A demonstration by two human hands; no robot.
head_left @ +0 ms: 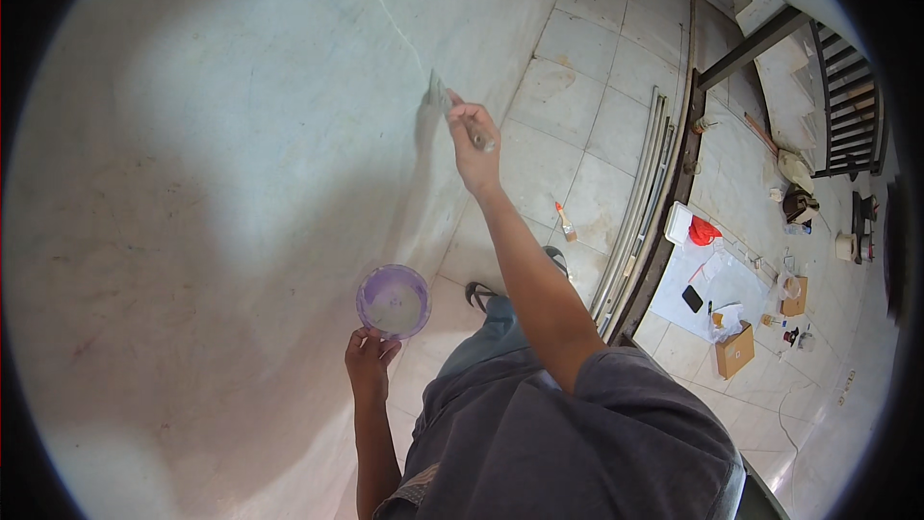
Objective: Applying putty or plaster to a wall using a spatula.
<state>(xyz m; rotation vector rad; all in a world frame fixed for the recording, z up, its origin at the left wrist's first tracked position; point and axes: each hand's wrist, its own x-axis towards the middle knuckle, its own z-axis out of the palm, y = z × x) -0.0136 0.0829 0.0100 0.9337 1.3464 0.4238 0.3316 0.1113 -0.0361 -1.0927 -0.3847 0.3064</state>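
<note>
Scraper [438,93], probably, in right hand [472,154]

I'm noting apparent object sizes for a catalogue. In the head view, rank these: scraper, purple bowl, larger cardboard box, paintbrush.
Largest to smallest:
1. Purple bowl
2. Larger cardboard box
3. Paintbrush and scraper, unranked: they look close, and the right hand partly covers the scraper.
</note>
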